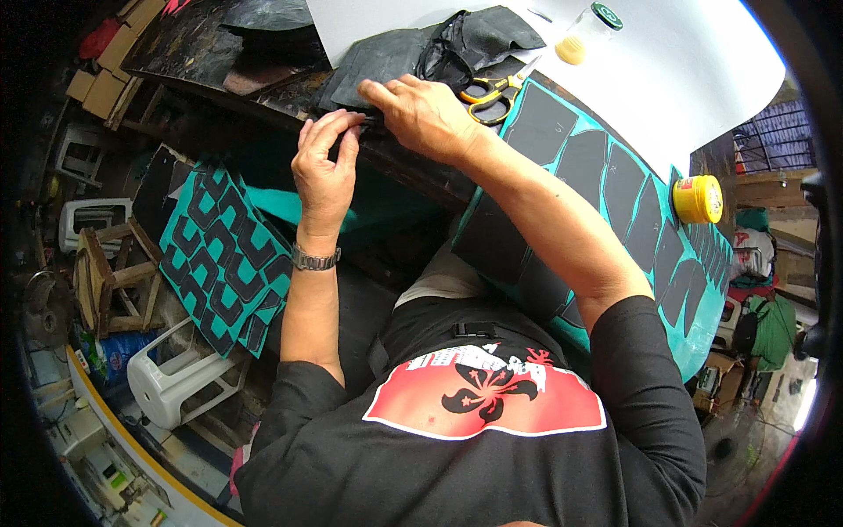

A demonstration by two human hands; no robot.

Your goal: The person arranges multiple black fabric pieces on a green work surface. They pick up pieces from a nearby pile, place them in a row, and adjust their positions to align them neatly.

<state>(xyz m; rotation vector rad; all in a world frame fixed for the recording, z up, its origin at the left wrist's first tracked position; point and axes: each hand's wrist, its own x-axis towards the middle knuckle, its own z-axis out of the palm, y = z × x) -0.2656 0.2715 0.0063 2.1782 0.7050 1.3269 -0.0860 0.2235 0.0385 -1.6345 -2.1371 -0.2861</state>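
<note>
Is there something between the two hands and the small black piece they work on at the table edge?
Nothing visible stands between. Both the left hand and the right hand already pinch the small black piece at the table edge. The yellow-handled scissors lie just behind the right hand, apart from the piece.
</note>
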